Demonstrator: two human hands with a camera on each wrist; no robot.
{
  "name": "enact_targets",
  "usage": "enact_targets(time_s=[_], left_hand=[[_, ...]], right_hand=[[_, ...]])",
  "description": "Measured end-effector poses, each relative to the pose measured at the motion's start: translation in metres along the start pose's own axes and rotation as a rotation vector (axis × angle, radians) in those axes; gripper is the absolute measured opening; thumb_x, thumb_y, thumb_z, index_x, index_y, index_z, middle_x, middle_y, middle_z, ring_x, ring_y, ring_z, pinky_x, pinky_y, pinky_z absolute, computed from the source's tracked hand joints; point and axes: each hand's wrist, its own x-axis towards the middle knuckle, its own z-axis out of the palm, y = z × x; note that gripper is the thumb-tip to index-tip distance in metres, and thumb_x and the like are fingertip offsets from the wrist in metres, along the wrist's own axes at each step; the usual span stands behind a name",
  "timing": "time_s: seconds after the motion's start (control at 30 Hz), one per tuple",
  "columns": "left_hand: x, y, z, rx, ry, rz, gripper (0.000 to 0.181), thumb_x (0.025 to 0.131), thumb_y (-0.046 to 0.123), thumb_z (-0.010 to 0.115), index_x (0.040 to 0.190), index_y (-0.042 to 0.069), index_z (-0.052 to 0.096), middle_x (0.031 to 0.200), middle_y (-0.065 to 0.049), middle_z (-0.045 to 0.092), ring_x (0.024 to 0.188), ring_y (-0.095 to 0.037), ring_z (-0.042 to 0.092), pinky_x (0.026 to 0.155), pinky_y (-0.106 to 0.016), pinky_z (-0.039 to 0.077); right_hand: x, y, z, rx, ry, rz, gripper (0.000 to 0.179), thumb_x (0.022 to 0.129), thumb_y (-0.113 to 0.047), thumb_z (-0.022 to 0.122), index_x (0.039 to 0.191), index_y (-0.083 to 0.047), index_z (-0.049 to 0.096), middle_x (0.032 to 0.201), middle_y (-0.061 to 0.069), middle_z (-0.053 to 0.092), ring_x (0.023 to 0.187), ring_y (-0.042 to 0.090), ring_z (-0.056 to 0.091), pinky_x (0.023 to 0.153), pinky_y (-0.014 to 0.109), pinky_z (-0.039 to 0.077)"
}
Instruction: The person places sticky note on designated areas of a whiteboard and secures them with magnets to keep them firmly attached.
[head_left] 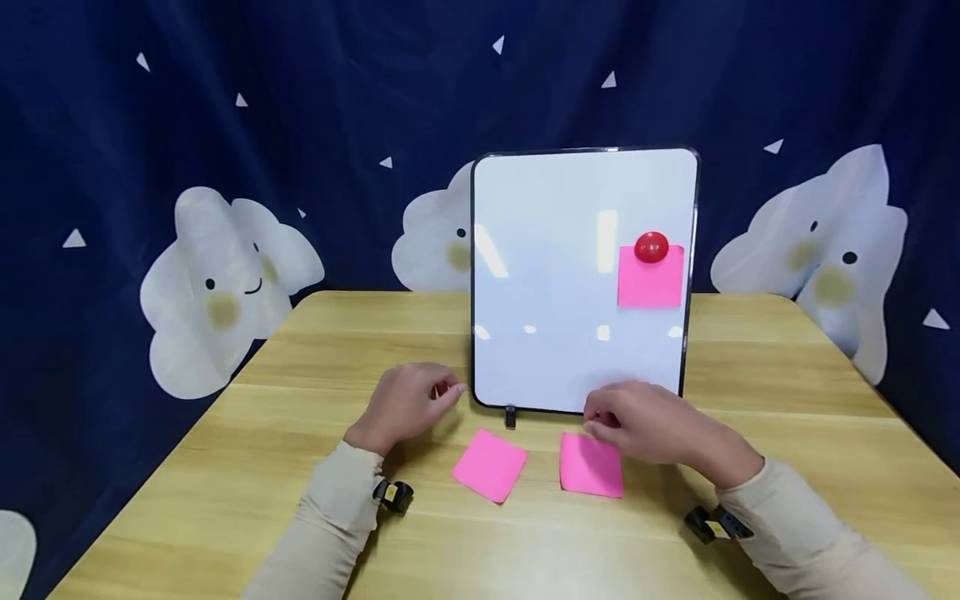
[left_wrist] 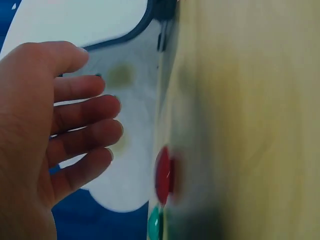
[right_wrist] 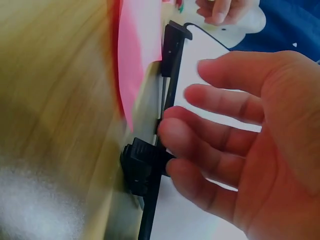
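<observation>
Clock positions refer to the whiteboard's centre in the head view, with 12 o'clock upward. Nearest are two beige sleeves (head_left: 337,496), each wrist bearing a black camera (head_left: 393,496). Two pink sticky notes lie on the wood-grain surface (head_left: 300,500): the left note (head_left: 490,467) at 7 o'clock, turned askew, and the right note (head_left: 591,465) at 6 o'clock. The left hand (head_left: 411,404) is at 8 o'clock, fingers apart and slightly bent, holding nothing. In the left wrist view, a red magnet (left_wrist: 162,175) at 4 o'clock and a green magnet (left_wrist: 154,225) at 5 o'clock from this hand rest on the surface. The right hand (head_left: 648,422) is at 5 o'clock, fingers loosely bent and holding nothing, just beside a black foot (right_wrist: 142,167); contact cannot be determined. The black-framed whiteboard (head_left: 547,250) stands upright. A red dome magnet (head_left: 651,247) at 2 o'clock overlaps the top of a posted pink note (head_left: 650,287) at 3 o'clock. Behind hangs a navy curtain (head_left: 337,83) with smiling clouds (head_left: 217,292).
</observation>
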Motion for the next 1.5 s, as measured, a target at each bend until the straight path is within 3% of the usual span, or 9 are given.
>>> enact_targets(time_s=[0.17,0.37,0.63,0.8,0.97,1.23,1.5], left_hand=[[0.004,-0.015,-0.009,0.001,0.009,-0.098,0.013,0.094,0.031,0.070,0.087,0.021,0.075,0.077,0.013,0.065,0.067,-0.003,0.058,0.058,-0.027,0.048],[0.000,-0.022,-0.010,0.009,-0.116,-0.206,0.013,0.092,0.030,0.072,0.093,0.018,0.077,0.091,0.006,0.068,0.079,-0.012,0.064,0.067,-0.035,0.053],[-0.007,-0.023,-0.011,0.012,-0.233,-0.266,0.029,0.089,0.041,0.073,0.106,0.017,0.076,0.100,0.002,0.065,0.087,-0.015,0.063,0.076,-0.041,0.053],[-0.017,-0.025,-0.009,0.003,-0.278,-0.288,0.028,0.087,0.042,0.076,0.103,0.019,0.075,0.097,0.003,0.064,0.083,-0.012,0.060,0.074,-0.040,0.052],[-0.017,-0.031,-0.012,0.003,-0.284,-0.269,0.019,0.085,0.038,0.079,0.093,0.021,0.074,0.086,0.007,0.061,0.076,-0.009,0.055,0.070,-0.035,0.049],[-0.023,-0.030,-0.010,-0.038,-0.314,-0.289,0.017,0.084,0.033,0.081,0.090,0.020,0.073,0.087,0.006,0.062,0.076,-0.010,0.055,0.070,-0.034,0.049],[-0.021,-0.031,-0.012,-0.042,-0.279,-0.294,0.014,0.085,0.032,0.080,0.090,0.020,0.073,0.087,0.004,0.063,0.076,-0.012,0.055,0.070,-0.035,0.049]], right_hand=[[-0.002,0.000,-0.006,-0.006,-0.070,0.031,0.007,0.089,-0.015,0.075,0.093,-0.018,0.070,0.072,-0.014,0.052,0.068,0.006,0.048,0.064,0.027,0.044],[-0.010,-0.004,-0.005,-0.017,-0.136,0.062,0.011,0.088,-0.014,0.076,0.094,-0.018,0.069,0.073,-0.011,0.050,0.070,0.007,0.046,0.063,0.028,0.041],[-0.010,-0.006,0.002,-0.010,-0.180,0.060,0.018,0.083,-0.018,0.081,0.096,-0.019,0.069,0.080,-0.006,0.052,0.072,0.009,0.047,0.064,0.029,0.043],[-0.010,-0.010,0.009,0.000,-0.227,0.081,0.020,0.082,-0.014,0.081,0.093,-0.022,0.066,0.081,-0.008,0.052,0.073,0.009,0.049,0.065,0.030,0.046],[-0.005,-0.012,0.009,-0.036,-0.200,0.036,0.023,0.080,-0.001,0.077,0.093,-0.018,0.067,0.081,-0.005,0.051,0.073,0.011,0.048,0.065,0.030,0.046],[-0.003,-0.012,0.011,0.008,-0.224,0.018,0.022,0.080,-0.002,0.076,0.093,-0.018,0.067,0.082,-0.005,0.052,0.073,0.009,0.049,0.066,0.029,0.047],[0.001,-0.011,0.013,0.067,-0.226,0.030,0.020,0.084,-0.008,0.080,0.098,-0.017,0.068,0.083,-0.005,0.053,0.074,0.010,0.050,0.066,0.029,0.047]])
